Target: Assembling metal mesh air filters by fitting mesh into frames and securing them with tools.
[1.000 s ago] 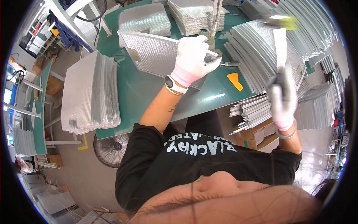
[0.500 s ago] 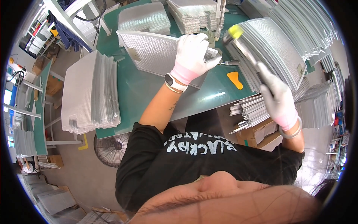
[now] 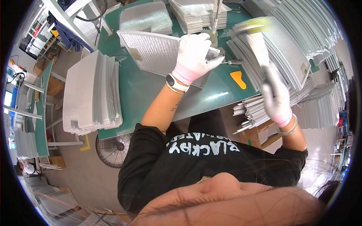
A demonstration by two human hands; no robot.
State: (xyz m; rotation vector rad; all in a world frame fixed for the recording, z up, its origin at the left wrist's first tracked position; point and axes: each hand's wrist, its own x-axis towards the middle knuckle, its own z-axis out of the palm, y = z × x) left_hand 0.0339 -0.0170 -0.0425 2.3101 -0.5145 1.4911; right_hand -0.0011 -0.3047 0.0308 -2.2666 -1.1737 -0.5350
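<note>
My left hand [image 3: 194, 56], in a white glove with a pink cuff, is closed on the upper right edge of a framed silver mesh panel [image 3: 152, 51]. The panel stands tilted over the table, and part of it is hidden behind that hand. In my gloved right hand [image 3: 277, 98] is a hammer [image 3: 259, 45], its yellowish head smeared by motion above the right-hand panel stack. A screwdriver [image 3: 235, 62] lies just right of my left hand. Below it rests a flat yellow scraper [image 3: 238, 80].
Silver panels are stacked at the table's left [image 3: 88, 94], at the back [image 3: 145, 19] and at the right [image 3: 281, 45]. An upright metal post [image 3: 216, 15] rises behind my left hand. Thin strips [image 3: 254, 111] jut past the green table's [image 3: 132, 109] right front edge. A floor fan [image 3: 115, 148] stands below.
The hammer has swung, its head moving right and slightly up, while my right hand shifted a little left and down. My left hand and the panel have barely moved.
</note>
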